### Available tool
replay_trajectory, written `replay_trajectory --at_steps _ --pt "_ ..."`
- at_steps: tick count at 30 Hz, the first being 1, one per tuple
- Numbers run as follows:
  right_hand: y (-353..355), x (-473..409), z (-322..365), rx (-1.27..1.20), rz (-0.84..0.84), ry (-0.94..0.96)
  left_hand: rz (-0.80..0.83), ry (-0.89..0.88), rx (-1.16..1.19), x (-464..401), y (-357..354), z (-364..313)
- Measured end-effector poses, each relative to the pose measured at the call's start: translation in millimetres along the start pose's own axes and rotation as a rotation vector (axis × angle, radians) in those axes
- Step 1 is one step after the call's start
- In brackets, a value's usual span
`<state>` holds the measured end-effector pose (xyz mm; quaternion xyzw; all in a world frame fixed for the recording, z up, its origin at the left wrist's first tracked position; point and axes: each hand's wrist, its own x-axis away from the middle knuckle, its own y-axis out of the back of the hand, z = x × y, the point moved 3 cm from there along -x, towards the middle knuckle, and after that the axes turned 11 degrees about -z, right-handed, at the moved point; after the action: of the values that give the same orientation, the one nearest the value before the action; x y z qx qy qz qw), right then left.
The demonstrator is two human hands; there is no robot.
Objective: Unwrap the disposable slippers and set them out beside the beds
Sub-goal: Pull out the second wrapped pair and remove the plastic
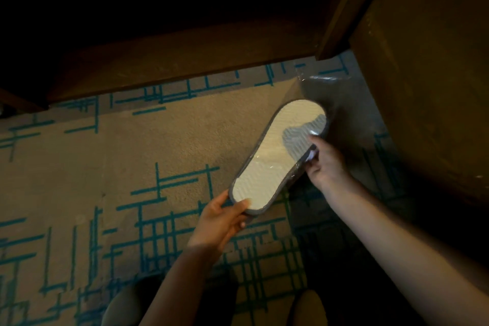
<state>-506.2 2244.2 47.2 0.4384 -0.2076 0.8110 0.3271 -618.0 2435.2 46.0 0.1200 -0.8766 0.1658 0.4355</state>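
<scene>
A pale disposable slipper (272,156) with a dark grey rim is held sole-up above the carpet, at a slant. It sits partly inside a clear plastic wrapper (341,103) that trails off its far end toward the right. My left hand (219,222) grips the near, bare end of the slipper. My right hand (324,164) pinches the wrapper against the slipper's right edge near the far end. Whether a second slipper lies under the first, I cannot tell.
Tan carpet with teal line pattern (127,188) covers the floor. A dark wooden furniture base (158,61) runs along the top, with a wooden panel (428,61) at the right. My two shoe tips (124,307) show at the bottom edge.
</scene>
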Motion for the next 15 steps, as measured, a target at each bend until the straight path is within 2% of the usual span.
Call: replay_trajectory --at_steps 7,12,15 --pt "-3.0 -16.8 31.8 0.031 0.039 0.185 -0.217 0.037 -0.268 -9.4 63.0 23.1" --pt "-8.3 -20.5 44.2 -0.084 0.092 0.182 -0.347 -0.047 -0.335 -16.4 77.1 15.4" --pt "-16.0 -13.1 47.2 -0.172 0.126 0.109 -0.338 -0.091 -0.353 -15.4 82.3 7.5"
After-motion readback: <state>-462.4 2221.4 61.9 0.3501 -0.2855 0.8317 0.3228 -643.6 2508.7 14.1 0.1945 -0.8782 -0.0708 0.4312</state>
